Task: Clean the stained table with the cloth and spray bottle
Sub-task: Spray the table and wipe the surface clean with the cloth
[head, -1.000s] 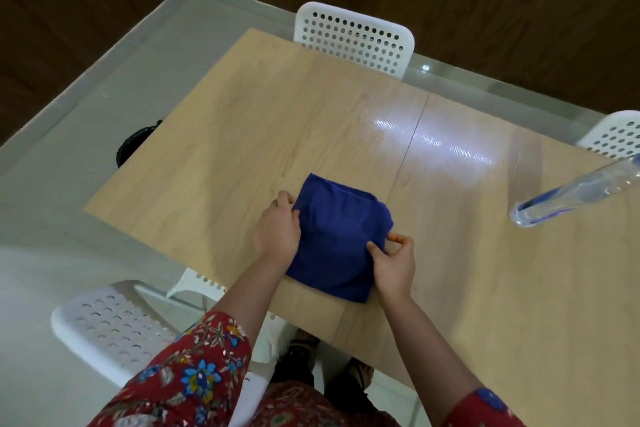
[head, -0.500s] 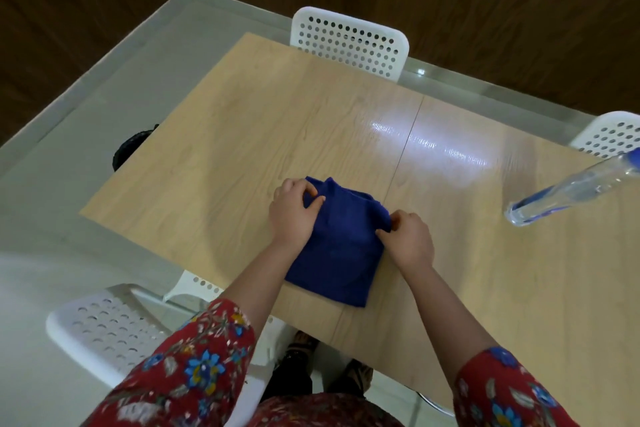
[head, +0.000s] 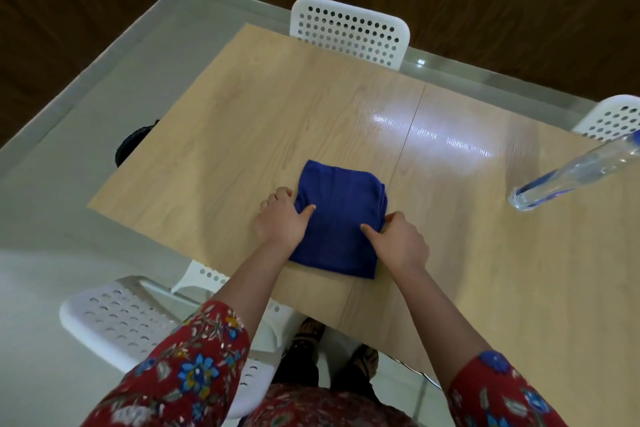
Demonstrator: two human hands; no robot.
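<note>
A folded dark blue cloth (head: 341, 215) lies flat on the light wooden table (head: 214, 135) near its front edge. My left hand (head: 282, 222) grips the cloth's left edge, thumb on top and fingers curled beside it. My right hand (head: 398, 241) pinches the right edge, thumb lying on the fabric. A clear spray bottle (head: 575, 172) with blue liquid stands on the table at the far right; its top is cut off by the frame.
White perforated chairs stand at the far side (head: 349, 31), the far right corner (head: 613, 118) and the near left (head: 117, 315). A black object (head: 133, 146) lies on the floor beyond the table's left edge. Dark wood walls enclose the room.
Both hands slid along the cloth's sides, forward then back to its middle. The cloth now lies squarer and flatter. The camera view shifted slightly.
</note>
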